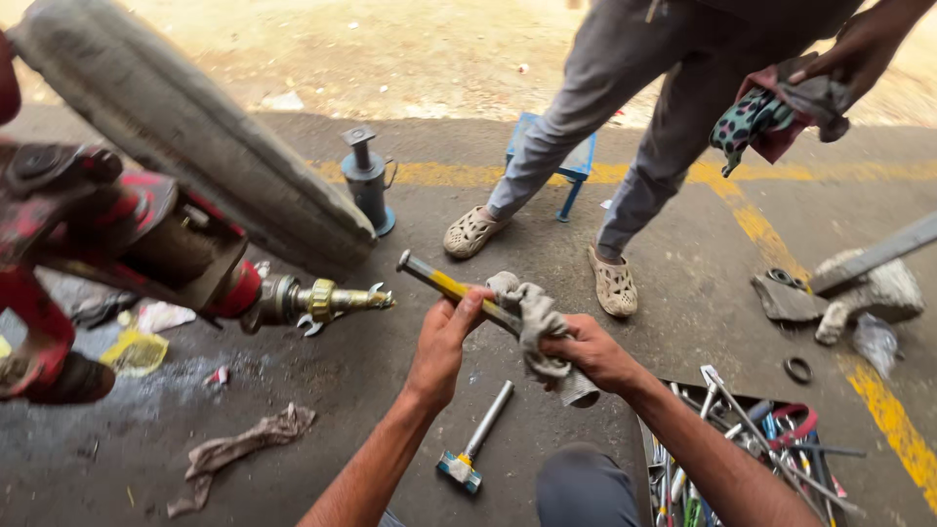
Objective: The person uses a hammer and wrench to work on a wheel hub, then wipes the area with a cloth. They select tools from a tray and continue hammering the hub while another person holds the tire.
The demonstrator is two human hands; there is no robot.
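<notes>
Both hands on rag-wrapped rod

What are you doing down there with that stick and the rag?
A person crouched on the concrete floor holds a yellow-and-black handled tool in the left hand, while the right hand grips a grey rag wrapped around it. A small hammer lies on the ground below the hands, and an open toolbox sits to the right. A red vehicle hub with a threaded spindle sticks out on the left. Another person stands nearby holding cloths.
</notes>
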